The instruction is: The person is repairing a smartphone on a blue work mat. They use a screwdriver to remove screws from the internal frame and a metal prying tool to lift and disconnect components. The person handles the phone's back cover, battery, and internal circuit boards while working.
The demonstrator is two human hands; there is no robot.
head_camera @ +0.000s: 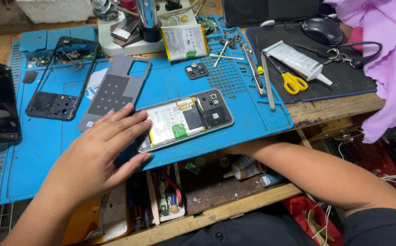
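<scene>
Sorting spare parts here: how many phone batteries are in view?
2. One white rectangular battery sits inside the opened phone by the left hand; another white battery lies loose at the blue mat's top edge. Others may be hidden.

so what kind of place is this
Most likely a phone repair bench. An opened phone with its battery showing lies on a blue work mat under the left hand, with a spare battery, a bare phone frame and a glue tube nearby.
</scene>
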